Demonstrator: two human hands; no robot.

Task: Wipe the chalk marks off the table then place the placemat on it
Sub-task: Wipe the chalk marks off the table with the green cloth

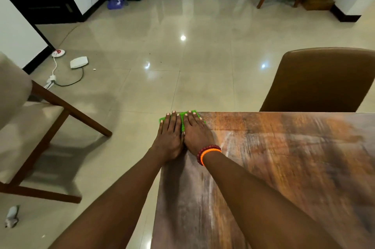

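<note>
Both hands (183, 135) flat on green cloth (181, 118) at chalk-smeared wooden table's (284, 167) far-left corner.

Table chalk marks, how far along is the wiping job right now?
Partly done at best. White chalk smears still streak the wooden table near its left edge. In hand: the left hand and right hand both press flat on a green cloth at the far left corner. Left: the remaining streaks, then the placemat, which is not in view.

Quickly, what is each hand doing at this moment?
Left hand: open, flat, pressing the green cloth at the table corner.
Right hand: open, flat, pressing the same cloth.
</note>
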